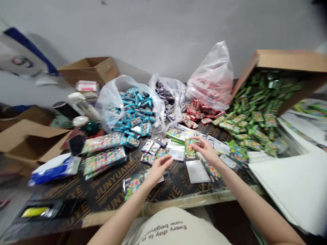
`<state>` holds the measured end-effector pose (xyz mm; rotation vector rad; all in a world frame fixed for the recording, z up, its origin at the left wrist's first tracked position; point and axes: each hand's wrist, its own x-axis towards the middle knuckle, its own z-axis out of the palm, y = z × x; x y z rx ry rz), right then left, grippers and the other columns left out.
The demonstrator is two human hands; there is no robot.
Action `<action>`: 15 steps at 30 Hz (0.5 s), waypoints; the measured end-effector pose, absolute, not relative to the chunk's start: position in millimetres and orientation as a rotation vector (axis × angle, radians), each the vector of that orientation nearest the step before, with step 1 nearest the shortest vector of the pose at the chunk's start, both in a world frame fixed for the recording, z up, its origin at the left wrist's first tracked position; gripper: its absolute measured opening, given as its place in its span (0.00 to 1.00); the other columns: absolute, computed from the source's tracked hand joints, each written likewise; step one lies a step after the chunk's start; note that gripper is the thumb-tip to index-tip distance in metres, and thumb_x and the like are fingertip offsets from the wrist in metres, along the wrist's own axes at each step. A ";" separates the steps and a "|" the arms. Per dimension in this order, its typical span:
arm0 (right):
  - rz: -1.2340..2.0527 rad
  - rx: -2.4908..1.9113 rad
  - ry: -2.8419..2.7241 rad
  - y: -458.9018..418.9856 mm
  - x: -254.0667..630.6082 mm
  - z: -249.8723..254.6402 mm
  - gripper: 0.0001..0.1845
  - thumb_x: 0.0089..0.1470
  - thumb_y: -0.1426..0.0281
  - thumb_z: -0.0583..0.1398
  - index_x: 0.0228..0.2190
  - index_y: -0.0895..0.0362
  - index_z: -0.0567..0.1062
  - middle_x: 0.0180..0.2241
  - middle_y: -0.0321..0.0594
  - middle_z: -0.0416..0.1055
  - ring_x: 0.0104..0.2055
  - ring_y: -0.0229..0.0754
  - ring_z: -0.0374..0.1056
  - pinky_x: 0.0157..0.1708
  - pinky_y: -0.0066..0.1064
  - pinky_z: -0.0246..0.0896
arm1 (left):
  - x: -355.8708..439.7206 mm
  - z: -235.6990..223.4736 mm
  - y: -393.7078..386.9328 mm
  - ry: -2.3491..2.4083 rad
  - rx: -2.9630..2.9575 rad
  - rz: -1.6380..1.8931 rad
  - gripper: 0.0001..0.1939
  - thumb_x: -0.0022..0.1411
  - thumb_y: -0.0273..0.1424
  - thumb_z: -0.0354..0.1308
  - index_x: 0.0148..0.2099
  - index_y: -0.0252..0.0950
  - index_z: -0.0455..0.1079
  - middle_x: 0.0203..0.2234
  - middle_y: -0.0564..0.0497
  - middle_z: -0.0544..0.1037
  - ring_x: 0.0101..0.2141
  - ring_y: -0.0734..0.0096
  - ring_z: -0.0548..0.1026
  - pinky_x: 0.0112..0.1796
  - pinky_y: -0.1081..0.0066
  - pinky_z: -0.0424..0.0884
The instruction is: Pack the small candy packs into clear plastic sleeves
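My right hand [206, 150] pinches the edge of a small green packet [189, 148] with thumb and fingers, above the middle of the table. My left hand [158, 169] hovers to the left of it, fingers slightly curled and apart, with nothing visible between them. Just beyond my left fingertips are a white card [176, 153] and a few small purple packets [151, 147]. A flat printed pouch [133, 185] lies partly under my left forearm. Close to my right wrist there is a plain white card [197, 172] on the dark table [112, 185].
Clear bags hold blue packets [136, 109], purple packets [163, 92] and red packets [199, 110] along the back. Green packets [251, 119] spill from a tipped carton [288, 61] at right. Filled strips [106, 160], bottles and open boxes [38, 146] stand left.
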<state>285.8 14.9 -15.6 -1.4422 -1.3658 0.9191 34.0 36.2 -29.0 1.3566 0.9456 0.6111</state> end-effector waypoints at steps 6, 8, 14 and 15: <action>0.668 -1.462 -1.503 -2.1 193.2 -13.4 0.23 0.52 0.60 0.55 0.49 0.54 0.63 0.24 0.35 0.66 0.24 0.38 0.62 0.28 0.32 0.61 | 39.7 -18.3 21.2 0.988 1.070 0.894 0.24 0.49 0.38 0.62 0.48 0.34 0.68 0.44 0.44 0.73 0.43 0.64 0.71 0.41 0.69 0.68; 0.590 -1.448 -1.596 -6.8 179.8 -13.2 0.26 0.50 0.61 0.57 0.51 0.53 0.61 0.30 0.38 0.69 0.28 0.40 0.65 0.32 0.35 0.63 | 33.6 -17.6 16.1 0.921 0.926 0.851 0.22 0.50 0.39 0.60 0.46 0.34 0.68 0.43 0.45 0.74 0.41 0.65 0.72 0.36 0.73 0.69; 0.492 -1.327 -1.820 -19.2 162.0 -9.4 0.33 0.45 0.63 0.62 0.53 0.49 0.60 0.50 0.43 0.62 0.51 0.50 0.59 0.50 0.44 0.56 | 13.6 -21.5 17.4 0.786 0.594 0.822 0.18 0.52 0.41 0.59 0.39 0.33 0.67 0.34 0.46 0.76 0.31 0.69 0.74 0.30 0.72 0.70; 0.460 -1.348 -1.814 -19.4 160.9 -9.8 0.34 0.44 0.64 0.62 0.53 0.49 0.59 0.51 0.43 0.61 0.52 0.51 0.58 0.52 0.46 0.54 | 12.0 -21.8 17.5 0.764 0.570 0.826 0.18 0.51 0.40 0.60 0.39 0.33 0.67 0.33 0.46 0.76 0.31 0.69 0.75 0.31 0.72 0.70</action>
